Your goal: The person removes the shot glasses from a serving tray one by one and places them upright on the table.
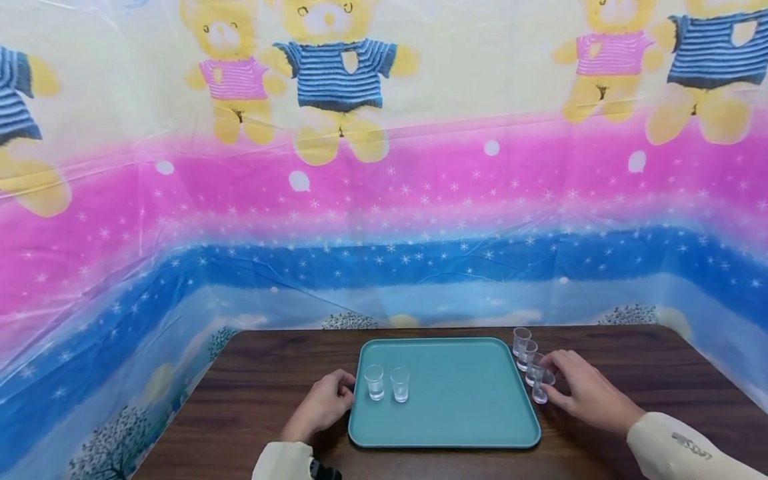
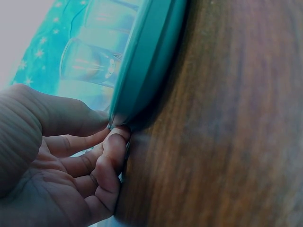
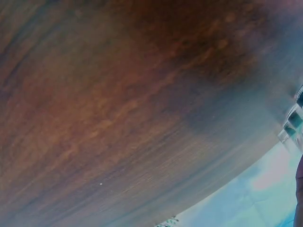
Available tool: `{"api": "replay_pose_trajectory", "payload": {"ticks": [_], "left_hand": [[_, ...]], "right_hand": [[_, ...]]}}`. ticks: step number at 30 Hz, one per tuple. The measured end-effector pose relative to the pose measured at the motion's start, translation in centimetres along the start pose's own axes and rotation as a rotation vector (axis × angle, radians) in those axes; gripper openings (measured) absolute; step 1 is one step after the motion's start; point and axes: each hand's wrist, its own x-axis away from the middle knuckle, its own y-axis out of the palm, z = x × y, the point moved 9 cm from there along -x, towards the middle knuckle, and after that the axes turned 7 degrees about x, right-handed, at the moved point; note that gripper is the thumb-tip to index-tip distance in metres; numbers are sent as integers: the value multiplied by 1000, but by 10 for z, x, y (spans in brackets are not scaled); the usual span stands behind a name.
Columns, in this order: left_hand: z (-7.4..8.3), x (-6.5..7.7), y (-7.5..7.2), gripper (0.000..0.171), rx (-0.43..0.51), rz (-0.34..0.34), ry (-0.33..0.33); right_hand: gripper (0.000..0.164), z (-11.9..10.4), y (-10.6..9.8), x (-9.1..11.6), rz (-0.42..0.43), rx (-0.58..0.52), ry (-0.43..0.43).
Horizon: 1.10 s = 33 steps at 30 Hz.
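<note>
A teal tray (image 1: 456, 413) lies on the brown table, and two clear shot glasses stand on its left part: the left glass (image 1: 375, 383) and the one beside it (image 1: 400, 385). My left hand (image 1: 324, 402) pinches the tray's left rim; in the left wrist view the thumb (image 2: 71, 116) lies on the rim with curled fingers below. Along the tray's right side several more shot glasses stand in a row on the table. My right hand (image 1: 591, 393) holds the nearest glass (image 1: 539, 392) of that row between thumb and index finger. In the right wrist view the hand barely shows at the edge.
The farthest glass (image 1: 521, 341) of the row stands by the tray's back right corner, with another glass (image 1: 525, 358) just in front. Behind the wood-grain table (image 1: 240, 387) hangs a printed cloth (image 1: 420, 267) with bears and snowflakes.
</note>
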Motion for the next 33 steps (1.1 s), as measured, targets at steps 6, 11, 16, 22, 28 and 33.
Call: {"api": "replay_pose_trajectory", "payload": {"ticks": [6,11,16,22,28,33], "left_hand": [[-1,1,-1,24,3,-9,-8],[-1,3,-1,25,12,-14,-14],[-2,3,-2,25,14,-12,-12],[-4,3,-2,24,16,-11,-17],[-3,3,-2,24,22,-20,-18],[1,3,-1,24,25,-27,-13]], "right_hand": [[30,-5,-8,-7,83,46,-27],[26,-15,-13,-17,113,47,-52],[26,-25,-9,-26,77,23,-50],[26,-39,-4,-38,88,6,-61],[29,-60,6,-50,92,-23,-115],[34,-86,19,-62,47,-77,-156]]}}
